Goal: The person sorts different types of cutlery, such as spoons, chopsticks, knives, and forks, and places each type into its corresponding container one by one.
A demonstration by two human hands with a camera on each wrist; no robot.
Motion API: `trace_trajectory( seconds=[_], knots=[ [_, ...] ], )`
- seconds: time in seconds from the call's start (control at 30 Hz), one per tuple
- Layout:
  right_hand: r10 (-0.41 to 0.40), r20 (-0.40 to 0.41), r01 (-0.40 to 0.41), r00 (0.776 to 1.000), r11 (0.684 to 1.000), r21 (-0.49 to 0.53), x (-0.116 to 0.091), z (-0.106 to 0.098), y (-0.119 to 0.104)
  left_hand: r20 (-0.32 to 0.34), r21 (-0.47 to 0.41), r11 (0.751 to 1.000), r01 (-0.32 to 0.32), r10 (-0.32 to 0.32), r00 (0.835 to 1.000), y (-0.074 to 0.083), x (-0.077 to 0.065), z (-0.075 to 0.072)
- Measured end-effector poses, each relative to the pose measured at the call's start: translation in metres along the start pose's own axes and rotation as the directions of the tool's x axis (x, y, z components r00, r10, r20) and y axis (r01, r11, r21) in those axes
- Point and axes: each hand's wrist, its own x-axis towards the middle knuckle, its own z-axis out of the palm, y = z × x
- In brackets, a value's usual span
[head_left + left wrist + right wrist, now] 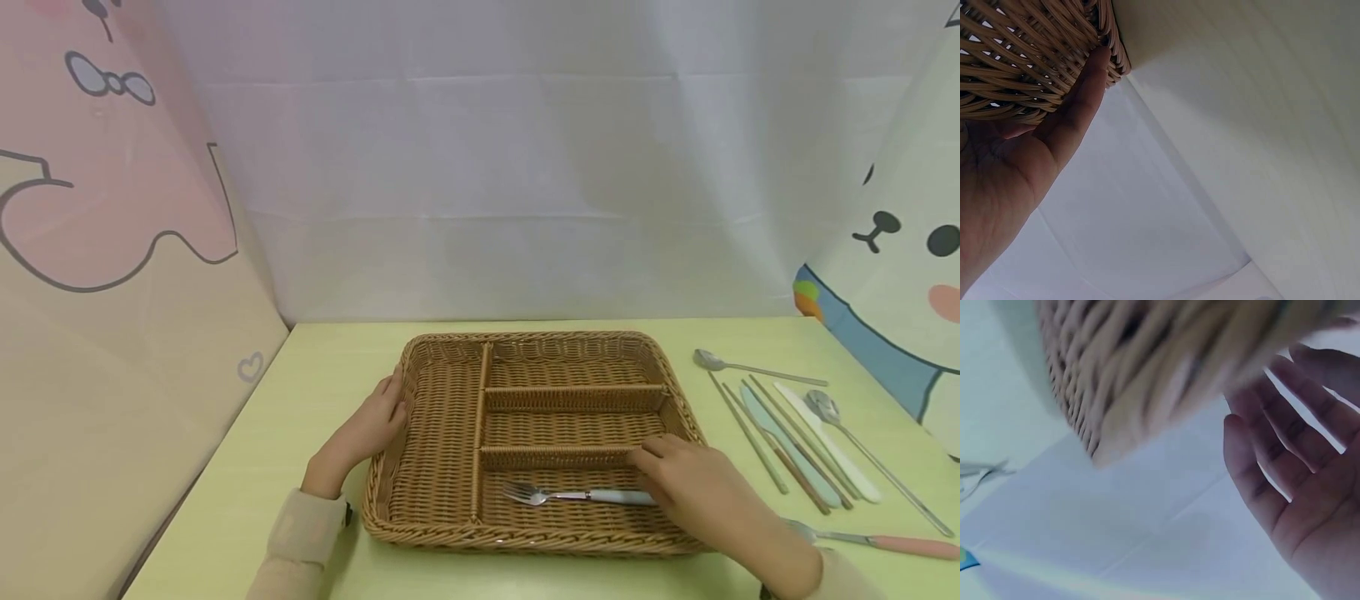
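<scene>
A brown wicker basket (442, 433) with several compartments sits on the table. My left hand (378, 417) rests against its left side; in the left wrist view, the extended fingers (1082, 103) lie along the outside of the woven wall. At the front right corner, my right hand (693, 483) reaches over the rim. The right wrist view shows its fingers (1260, 475) loosely spread, holding nothing. Inside the front right compartment lies a fork (577, 496), tines to the left, the end of its pale handle hidden behind my right hand.
Right of the basket lie a spoon (757, 368), a second long spoon (877, 454), several chopsticks (757, 442), a mint-green knife (795, 454) and a white knife (840, 450). A pink-handled utensil (907, 546) lies nearer, partly behind my right wrist. A pale curtain (480, 183) hangs behind the table.
</scene>
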Motion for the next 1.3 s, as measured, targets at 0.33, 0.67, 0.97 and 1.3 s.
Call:
trace_trajectory(
  seconds=[0.33, 0.67, 0.97, 1.3],
  knots=[
    [0.066, -0.135, -0.074, 0.989, 0.996, -0.05, -0.005, -0.01, 0.037, 0.008, -0.013, 1.0, 0.009, -0.009, 1.0, -0.001, 0.0, 0.0],
    [0.244, -0.152, -0.251, 0.958, 0.968, -0.029, -0.02, 0.0, 0.069, -0.003, -0.006, 1.0, 0.004, -0.004, 1.0, -0.002, 0.0, 0.002],
    [0.371, -0.049, -0.372, 0.927, 0.928, -0.029, -0.04, 0.012, 0.096, 0.002, -0.024, 1.0, -0.006, 0.006, 1.0, -0.002, 0.0, 0.002],
    [0.483, 0.187, -0.487, 0.855, 0.873, -0.026, -0.054, 0.018, 0.114, 0.005, -0.035, 0.999, 0.002, -0.001, 1.0, -0.001, 0.0, 0.002]
  ],
)
